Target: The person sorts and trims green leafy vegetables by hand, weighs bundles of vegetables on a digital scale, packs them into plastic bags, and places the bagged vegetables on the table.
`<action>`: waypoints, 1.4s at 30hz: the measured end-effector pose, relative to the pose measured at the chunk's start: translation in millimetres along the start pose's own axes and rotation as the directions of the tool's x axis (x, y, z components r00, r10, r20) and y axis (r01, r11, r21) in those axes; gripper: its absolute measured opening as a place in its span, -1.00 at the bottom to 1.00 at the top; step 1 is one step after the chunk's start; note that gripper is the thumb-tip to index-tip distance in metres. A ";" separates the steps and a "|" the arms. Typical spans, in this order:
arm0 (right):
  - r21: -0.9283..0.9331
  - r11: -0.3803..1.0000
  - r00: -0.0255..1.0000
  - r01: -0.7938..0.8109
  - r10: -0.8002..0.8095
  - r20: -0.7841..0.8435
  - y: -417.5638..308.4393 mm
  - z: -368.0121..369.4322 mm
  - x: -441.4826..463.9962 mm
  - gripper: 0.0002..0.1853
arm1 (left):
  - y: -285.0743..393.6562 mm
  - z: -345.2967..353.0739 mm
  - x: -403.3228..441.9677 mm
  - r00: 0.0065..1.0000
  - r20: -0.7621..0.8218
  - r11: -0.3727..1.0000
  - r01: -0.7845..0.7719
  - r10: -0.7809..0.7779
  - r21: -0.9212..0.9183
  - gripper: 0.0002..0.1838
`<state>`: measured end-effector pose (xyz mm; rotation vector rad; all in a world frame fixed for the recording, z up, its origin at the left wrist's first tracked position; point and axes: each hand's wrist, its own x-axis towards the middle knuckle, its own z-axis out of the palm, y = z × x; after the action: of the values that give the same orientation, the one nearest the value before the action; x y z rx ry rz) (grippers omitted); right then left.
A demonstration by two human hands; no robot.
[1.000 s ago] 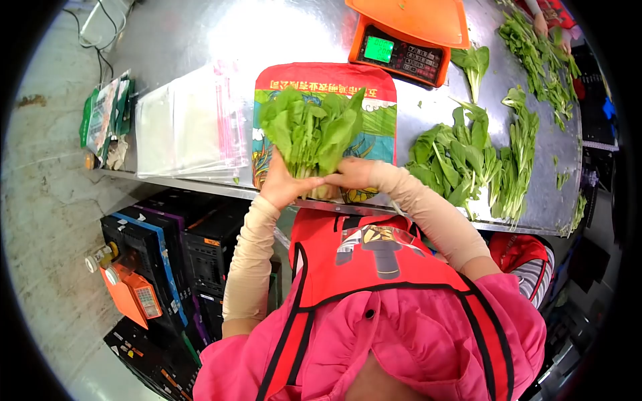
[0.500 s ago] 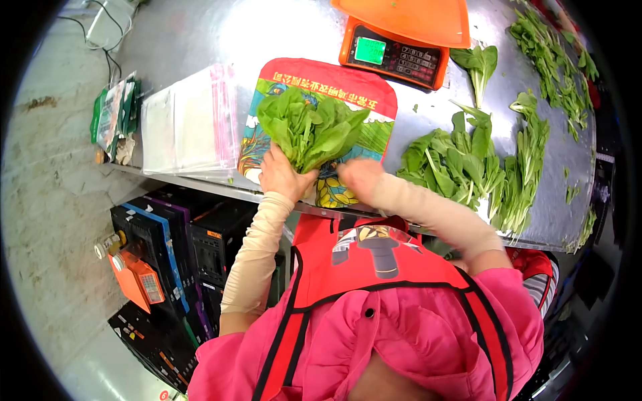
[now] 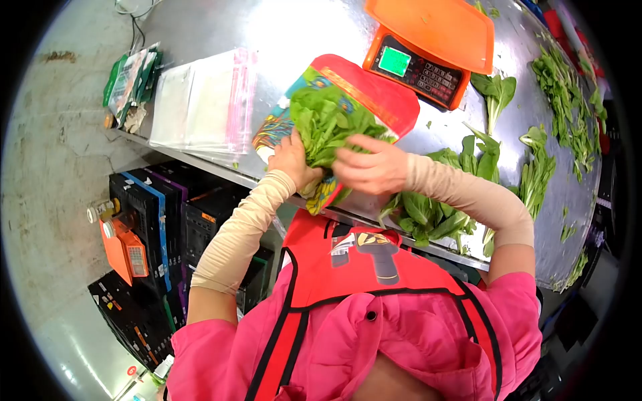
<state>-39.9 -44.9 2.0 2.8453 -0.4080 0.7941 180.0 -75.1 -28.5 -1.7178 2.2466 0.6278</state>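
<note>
A bunch of leafy greens (image 3: 328,120) rests on a colourful printed bag (image 3: 391,100) at the table's front edge. My left hand (image 3: 292,162) is wrapped round the stem end of the bunch. On its right side, my right hand (image 3: 371,164) presses curled fingers against the leaves. A bit of green shows below that palm, and the right fingertips are partly lost among the leaves. Loose greens (image 3: 431,214) lie just to the right, partly under my right forearm.
An orange scale (image 3: 421,73) with a lit green display stands behind the bag. Clear plastic bags (image 3: 200,103) lie left, beside green packets (image 3: 134,90). More greens (image 3: 565,107) line the metal table's (image 3: 281,33) right side. Black cases (image 3: 137,220) stand below the left edge.
My right hand has moved up onto the side of the bunch. The printed bag has turned and looks creased under the greens. The whole view has shifted and tilted a little.
</note>
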 end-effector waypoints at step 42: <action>0.173 0.651 0.646 -0.740 0.614 0.453 4.3 21.3 11.4 -0.27 | -6.6 10.6 0.2 0.634 -0.571 0.700 -0.700 0.521 -0.139 -0.38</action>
<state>-21.5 -56.2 -9.7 3.1481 -1.6581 0.4375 185.6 -71.7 -39.2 -1.2688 3.3492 0.8373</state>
